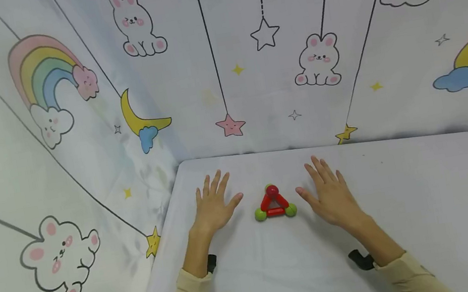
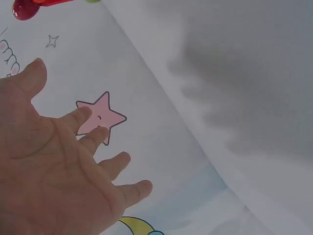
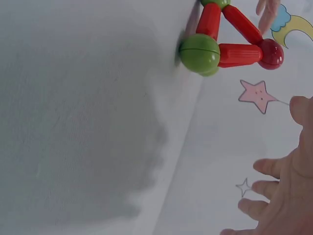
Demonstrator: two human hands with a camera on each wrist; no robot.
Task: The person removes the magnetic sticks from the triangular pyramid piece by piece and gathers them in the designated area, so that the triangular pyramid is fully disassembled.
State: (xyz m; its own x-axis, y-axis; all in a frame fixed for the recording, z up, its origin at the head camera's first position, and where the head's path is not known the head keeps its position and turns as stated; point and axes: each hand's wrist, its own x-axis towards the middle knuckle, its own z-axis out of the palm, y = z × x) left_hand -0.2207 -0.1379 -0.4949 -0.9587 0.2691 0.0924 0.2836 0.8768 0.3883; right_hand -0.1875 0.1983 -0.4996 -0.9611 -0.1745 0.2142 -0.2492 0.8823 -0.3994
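Observation:
Between the two hands stands a small frame of red rods and balls (image 1: 275, 211) on the white table. Green balls sit at its lower corners, with a dark red ball at the top. My left hand (image 1: 213, 209) hovers to its left, palm down, fingers spread and straight, holding nothing. On the other side my right hand (image 1: 332, 199) is held the same way, thumb toward the frame and apart from it. The right wrist view shows the red and green frame (image 3: 239, 55) beyond the thumb; only part of it enters the left wrist view's top edge.
A white cloth covers the table (image 1: 430, 196). Behind and to the left rises a curtain (image 1: 185, 72) printed with rabbits, stars, moons and rainbows, meeting the table's back edge. Dark wrist mounts (image 1: 362, 260) show at the cuffs.

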